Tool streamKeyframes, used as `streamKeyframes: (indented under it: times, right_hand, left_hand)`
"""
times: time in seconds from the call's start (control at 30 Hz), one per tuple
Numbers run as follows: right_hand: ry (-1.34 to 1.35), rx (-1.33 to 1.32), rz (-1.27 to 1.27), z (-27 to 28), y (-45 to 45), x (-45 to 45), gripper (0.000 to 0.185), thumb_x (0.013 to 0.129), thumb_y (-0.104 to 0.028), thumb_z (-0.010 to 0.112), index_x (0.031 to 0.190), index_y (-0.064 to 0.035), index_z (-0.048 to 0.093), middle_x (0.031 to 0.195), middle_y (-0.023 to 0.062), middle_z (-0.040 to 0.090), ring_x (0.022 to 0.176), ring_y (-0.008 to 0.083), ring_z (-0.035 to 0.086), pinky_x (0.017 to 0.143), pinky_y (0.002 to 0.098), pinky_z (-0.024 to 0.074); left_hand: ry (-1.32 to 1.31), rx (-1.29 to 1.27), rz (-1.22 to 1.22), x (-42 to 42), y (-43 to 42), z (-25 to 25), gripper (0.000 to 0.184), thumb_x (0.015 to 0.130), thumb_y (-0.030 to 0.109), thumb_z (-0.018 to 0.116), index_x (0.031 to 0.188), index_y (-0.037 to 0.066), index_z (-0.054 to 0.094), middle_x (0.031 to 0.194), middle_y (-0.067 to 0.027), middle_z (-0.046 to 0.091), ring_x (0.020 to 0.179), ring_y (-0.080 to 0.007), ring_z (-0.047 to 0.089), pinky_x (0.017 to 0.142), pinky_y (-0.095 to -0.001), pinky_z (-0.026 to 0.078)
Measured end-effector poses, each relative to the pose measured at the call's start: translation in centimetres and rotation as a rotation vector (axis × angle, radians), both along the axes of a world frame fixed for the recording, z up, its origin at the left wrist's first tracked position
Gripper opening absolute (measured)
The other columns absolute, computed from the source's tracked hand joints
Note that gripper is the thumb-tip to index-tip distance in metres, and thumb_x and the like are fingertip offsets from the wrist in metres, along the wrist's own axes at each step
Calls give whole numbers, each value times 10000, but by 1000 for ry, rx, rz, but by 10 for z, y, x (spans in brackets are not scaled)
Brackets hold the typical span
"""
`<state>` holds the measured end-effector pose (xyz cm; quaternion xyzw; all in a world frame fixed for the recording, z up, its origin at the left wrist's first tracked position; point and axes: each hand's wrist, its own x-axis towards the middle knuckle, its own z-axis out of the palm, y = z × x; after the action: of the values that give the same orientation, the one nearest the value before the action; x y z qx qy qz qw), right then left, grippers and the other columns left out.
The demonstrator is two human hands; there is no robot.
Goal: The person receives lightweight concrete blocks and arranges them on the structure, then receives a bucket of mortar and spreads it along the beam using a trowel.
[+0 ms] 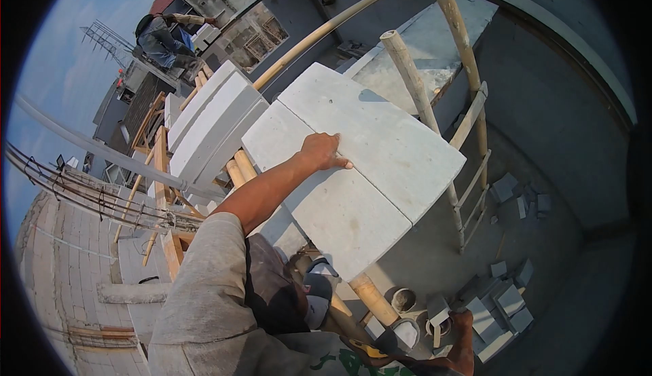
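Two pale aerated concrete blocks lie side by side at the centre, the far block [380, 135] and the near block [350, 220], with a thin straight joint between them. My left hand [324, 152] rests on top at this joint, thumb and forefinger apart, holding nothing. Low on the right, my right hand [462, 323] is closed at what looks like a trowel [439, 308] with a flat grey blade; its handle is mostly hidden by my fingers. Beneath it, far below the blocks, is a round bucket [443, 328].
Bamboo poles [409, 74] form a scaffold at the right. More white blocks [217, 121] are stacked at the left. Broken block pieces [499, 305] lie on the floor below. A person [163, 40] sits at upper left; another person's cap [319, 294] shows below my arm.
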<state>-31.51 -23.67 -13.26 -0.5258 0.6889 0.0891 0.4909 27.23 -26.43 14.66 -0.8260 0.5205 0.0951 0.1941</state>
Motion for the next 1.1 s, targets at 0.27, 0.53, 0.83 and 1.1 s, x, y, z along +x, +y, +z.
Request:
streamKeyframes:
  times: [0.27,0.53,0.83,1.1]
  right_hand:
    - [42,-52,48,-65,11,-27,503,616,-226,779,991,74,630,970,246,662,947,347,649,802,391,498]
    - [-42,-41,63,-52,7,-24,488,617,-226,768,981,71,633,958,239,667,926,345,655,783,393,499]
    - [-7,-46,47,-20,2,-9,409,624,-208,756,905,68,646,852,211,681,839,305,674,719,393,509]
    - [31,-120,86,-41,5,-17,457,599,-231,795,913,66,647,892,224,680,876,302,675,738,388,508]
  left_hand:
    - [10,68,64,-7,-3,8,920,651,670,675,1241,-16,511,957,-147,667,945,-263,637,788,-350,510]
    - [5,2,6,2,1,-3,902,639,679,673,1208,-5,525,862,-182,666,864,-311,653,737,-385,513]
    - [4,5,-8,2,1,-3,917,640,691,664,1213,-11,523,855,-175,668,850,-310,656,723,-387,516]
    - [5,-6,-6,4,0,-5,947,627,718,651,1234,4,519,869,-186,665,858,-308,655,726,-385,515]
